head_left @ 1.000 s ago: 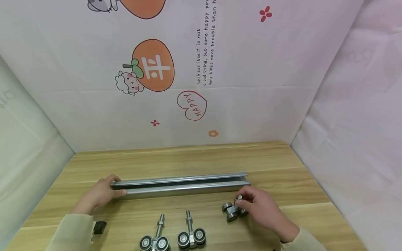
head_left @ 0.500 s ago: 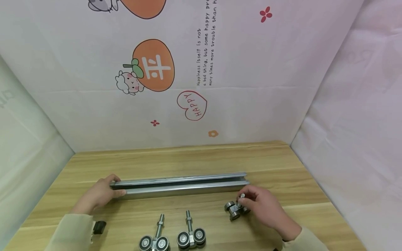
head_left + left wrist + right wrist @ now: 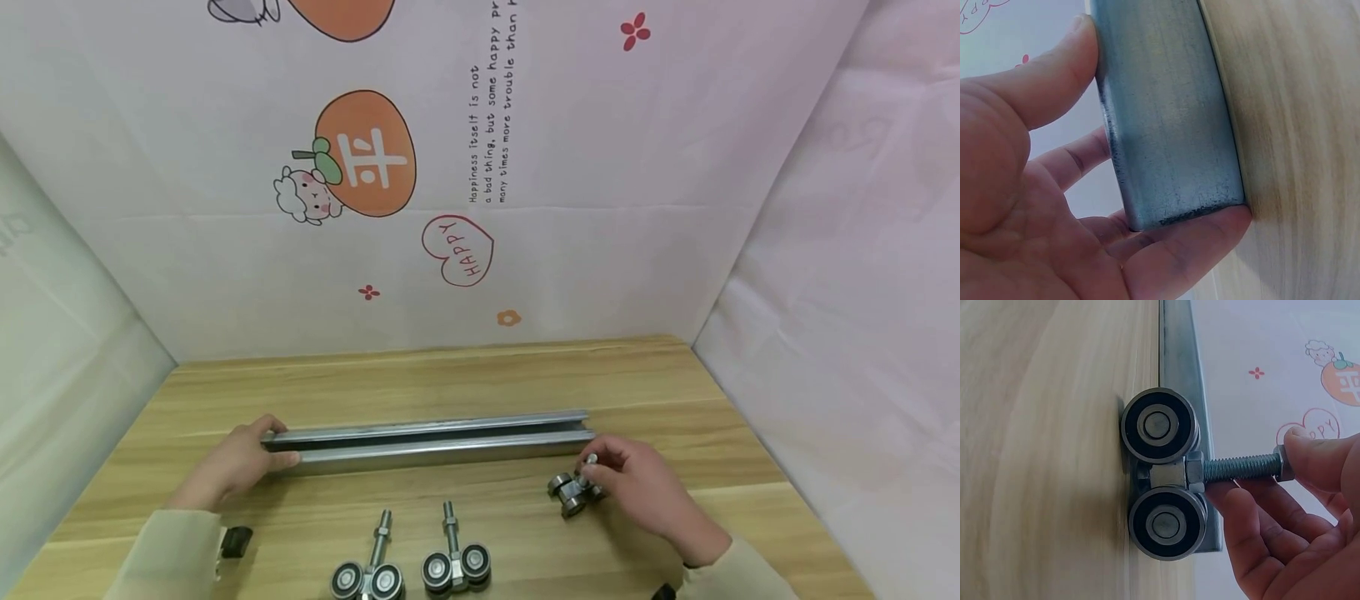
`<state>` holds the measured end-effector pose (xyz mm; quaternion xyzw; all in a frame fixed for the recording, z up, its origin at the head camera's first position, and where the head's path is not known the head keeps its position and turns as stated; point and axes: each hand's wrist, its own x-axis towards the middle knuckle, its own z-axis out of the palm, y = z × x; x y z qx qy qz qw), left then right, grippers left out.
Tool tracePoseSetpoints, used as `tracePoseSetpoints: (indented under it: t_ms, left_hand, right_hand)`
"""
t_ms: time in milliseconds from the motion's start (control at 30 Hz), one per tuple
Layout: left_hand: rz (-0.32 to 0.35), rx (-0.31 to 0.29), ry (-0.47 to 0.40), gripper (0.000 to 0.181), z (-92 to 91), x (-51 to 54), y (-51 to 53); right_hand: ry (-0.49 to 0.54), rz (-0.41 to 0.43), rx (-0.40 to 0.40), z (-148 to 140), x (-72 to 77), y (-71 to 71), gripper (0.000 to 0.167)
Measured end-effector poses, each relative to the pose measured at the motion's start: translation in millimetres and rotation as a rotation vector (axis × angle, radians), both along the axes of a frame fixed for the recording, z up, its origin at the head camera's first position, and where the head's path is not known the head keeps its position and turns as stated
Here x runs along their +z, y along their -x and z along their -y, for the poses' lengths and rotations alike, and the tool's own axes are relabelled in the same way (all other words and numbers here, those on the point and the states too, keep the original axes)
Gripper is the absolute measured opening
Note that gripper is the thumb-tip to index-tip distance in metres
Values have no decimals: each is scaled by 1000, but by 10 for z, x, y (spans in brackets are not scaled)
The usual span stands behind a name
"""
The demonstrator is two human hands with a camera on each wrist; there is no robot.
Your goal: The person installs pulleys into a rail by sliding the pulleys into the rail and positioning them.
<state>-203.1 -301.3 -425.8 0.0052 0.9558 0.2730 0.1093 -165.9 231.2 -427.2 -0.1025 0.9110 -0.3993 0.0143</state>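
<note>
The left hand (image 3: 242, 458) grips the left end of a steel channel track (image 3: 450, 455), which lies across the table with its slot facing up. In the left wrist view, the thumb rests on the track's upper edge and a finger reaches round its end. By its bolt, the right hand (image 3: 647, 487) holds a trolley roller (image 3: 573, 497) near the track's right end. The right wrist view shows this roller's two near wheels (image 3: 1159, 425) close to the table, its threaded bolt (image 3: 1241, 467) and a nut at the bolt's end, by the thumb.
Two more trolley rollers, one on the left (image 3: 369, 577) and one on the right (image 3: 456, 568), stand at the table's front with bolts pointing away. The wooden table (image 3: 420, 375) ends at a white printed cloth (image 3: 600, 250) behind, with white cloth on both sides.
The right hand has moved a little to the right and away from the person, carrying the roller along. The left hand and the track have stayed in place.
</note>
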Motion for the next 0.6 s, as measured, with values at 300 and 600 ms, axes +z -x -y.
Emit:
tracePoseSetpoints:
  t_ms: [300,600]
  left_hand:
    - [4,3,5,64,2,6,11]
    - [9,11,2,64,3,-1,7]
  right_hand:
    - [-5,-6,-15,-82,5,29,3]
    - [5,-11,-37,-145,-13,76,4]
